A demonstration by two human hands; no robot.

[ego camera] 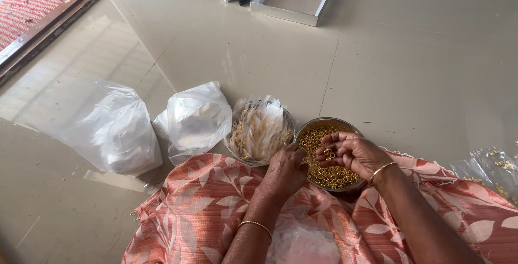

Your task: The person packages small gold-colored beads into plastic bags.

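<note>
A few small gold rings are cupped in the right hand; the left hand, fingers curled, holds nothing discernible. The round steel bowl remains nearly full; packets fill the neighbouring bowl.

- Large clear plastic bag, crumpled, whitish contents, on floor at far left.
- Second clear plastic bag, smaller, bunched, just beside the first, touching the bowl to its right.
- Small clear packets with gold pieces, heaped in round steel bowl.
- Clear packets with gold bits, flat on floor at right edge.
- Clear plastic pouch on lap cloth, between forearms.
</note>
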